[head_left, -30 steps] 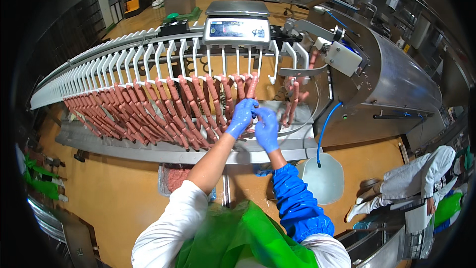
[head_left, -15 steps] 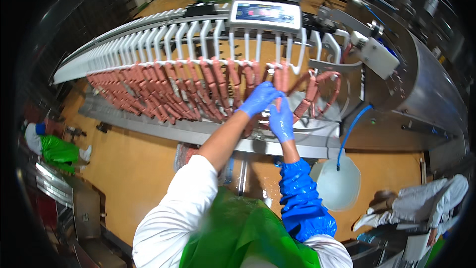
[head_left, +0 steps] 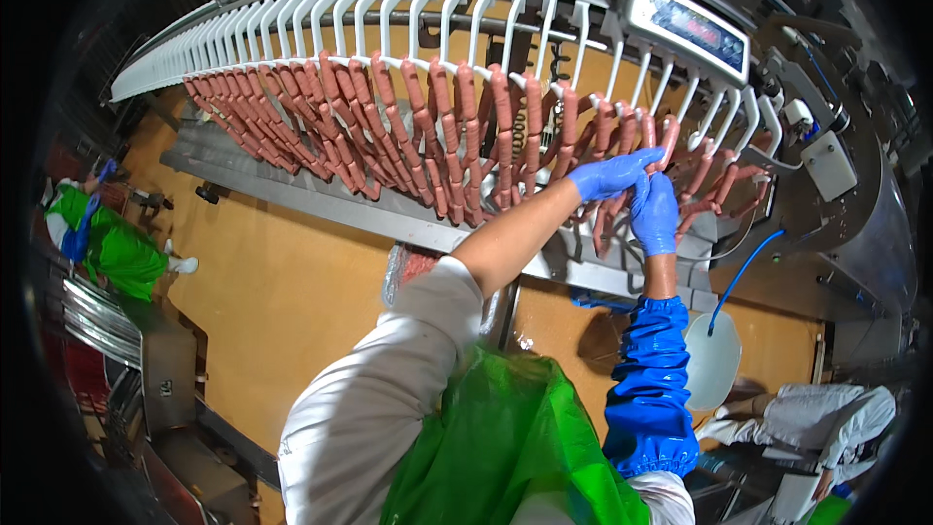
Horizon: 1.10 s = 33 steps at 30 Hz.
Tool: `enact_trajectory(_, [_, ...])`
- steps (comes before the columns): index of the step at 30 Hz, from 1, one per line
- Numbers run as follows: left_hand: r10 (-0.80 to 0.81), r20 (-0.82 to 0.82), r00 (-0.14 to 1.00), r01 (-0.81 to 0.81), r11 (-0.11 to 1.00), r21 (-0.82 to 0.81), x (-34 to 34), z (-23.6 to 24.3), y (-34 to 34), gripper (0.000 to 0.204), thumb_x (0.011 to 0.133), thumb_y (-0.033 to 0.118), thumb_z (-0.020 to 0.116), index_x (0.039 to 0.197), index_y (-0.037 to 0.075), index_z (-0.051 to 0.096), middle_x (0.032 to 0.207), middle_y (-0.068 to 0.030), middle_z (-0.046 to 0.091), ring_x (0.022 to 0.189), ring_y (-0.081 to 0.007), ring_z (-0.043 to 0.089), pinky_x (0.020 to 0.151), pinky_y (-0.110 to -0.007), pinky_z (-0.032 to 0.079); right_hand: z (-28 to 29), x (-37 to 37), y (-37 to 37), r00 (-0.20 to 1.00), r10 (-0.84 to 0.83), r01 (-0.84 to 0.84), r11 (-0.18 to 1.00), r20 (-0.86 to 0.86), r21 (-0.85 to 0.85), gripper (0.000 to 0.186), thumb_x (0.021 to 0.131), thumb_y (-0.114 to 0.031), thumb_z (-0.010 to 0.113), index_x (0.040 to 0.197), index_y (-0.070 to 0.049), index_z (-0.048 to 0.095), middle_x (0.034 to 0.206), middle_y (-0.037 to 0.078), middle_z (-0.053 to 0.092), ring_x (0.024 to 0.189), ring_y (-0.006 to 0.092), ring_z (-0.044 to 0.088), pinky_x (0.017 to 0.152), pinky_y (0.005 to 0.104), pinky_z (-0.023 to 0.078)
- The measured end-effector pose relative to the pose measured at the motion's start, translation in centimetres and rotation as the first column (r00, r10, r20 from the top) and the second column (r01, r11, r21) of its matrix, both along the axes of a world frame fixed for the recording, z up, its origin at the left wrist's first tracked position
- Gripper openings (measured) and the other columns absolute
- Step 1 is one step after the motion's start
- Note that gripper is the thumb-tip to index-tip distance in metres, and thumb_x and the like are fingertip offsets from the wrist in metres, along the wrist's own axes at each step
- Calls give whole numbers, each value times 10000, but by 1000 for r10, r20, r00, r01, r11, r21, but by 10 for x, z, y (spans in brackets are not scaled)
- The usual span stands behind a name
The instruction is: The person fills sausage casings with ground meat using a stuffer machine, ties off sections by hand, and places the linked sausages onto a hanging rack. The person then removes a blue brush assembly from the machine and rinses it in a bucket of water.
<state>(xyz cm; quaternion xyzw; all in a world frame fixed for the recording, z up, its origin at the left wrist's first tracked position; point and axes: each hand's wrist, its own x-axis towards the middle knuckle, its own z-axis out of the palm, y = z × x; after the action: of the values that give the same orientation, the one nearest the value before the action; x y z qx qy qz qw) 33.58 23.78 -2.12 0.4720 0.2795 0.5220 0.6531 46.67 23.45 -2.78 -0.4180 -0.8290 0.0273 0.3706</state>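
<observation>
My left hand [head_left: 614,176] and my right hand [head_left: 655,214], both in thin blue gloves, meet at the right part of a long row of hanging sausage links [head_left: 428,122]. Their fingers are closed around a strand of links [head_left: 665,139], whose upper ends show just above my left hand. My gloves hide the exact grip. The strands drape in loops over white hooks [head_left: 420,15] on a curved rail. To the right of my hands, more links [head_left: 714,180] hang in looser loops.
A scale with a lit display [head_left: 690,24] stands behind the hooks. At the right is a steel machine [head_left: 855,224] with a blue hose [head_left: 743,267] leading to a pale tub [head_left: 714,360]. A metal tray [head_left: 389,219] runs under the sausages. Co-workers [head_left: 107,243] [head_left: 826,418] are at both sides.
My view has shifted, so the rack and scale sit farther right in the picture. Both hands stay together at the sausages, now a little left of the scale.
</observation>
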Motion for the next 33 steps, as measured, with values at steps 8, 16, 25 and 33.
enact_trajectory(8, [746,-659,-98,270,657,704,-81,48,-5,857,853,699,404,1282,-42,410,1089,-350,497,1078,-399,523,908,-436,407,13,-74,-54,990,107,-108,994,-87,-3,227,940,-154,467,846,-9,614,738,203,613,655,378,599,629,440,488])
enact_trajectory(16, [260,-818,513,225,879,420,-96,10,6,692,899,578,467,1303,16,465,954,-236,619,878,-338,618,773,-415,473,-131,-144,-58,-103,-286,-917,399,-953,-21,253,875,-187,429,700,-28,520,695,152,587,711,319,628,747,495,527])
enact_trajectory(25, [224,-804,551,290,852,436,-125,40,-24,578,953,494,389,1468,246,303,1186,-277,523,998,-412,573,878,-413,431,-145,-101,-85,278,-674,-774,265,-684,-575,368,896,-435,537,899,-73,601,881,87,613,731,181,595,590,321,463])
enact_trajectory(33, [337,-543,769,-158,924,349,-43,-25,-5,549,901,495,558,753,-30,617,627,-98,565,572,-169,526,513,-334,419,-22,-37,-68,683,-111,-203,921,-722,-333,281,951,-226,538,765,-20,578,629,32,517,561,100,477,521,315,407])
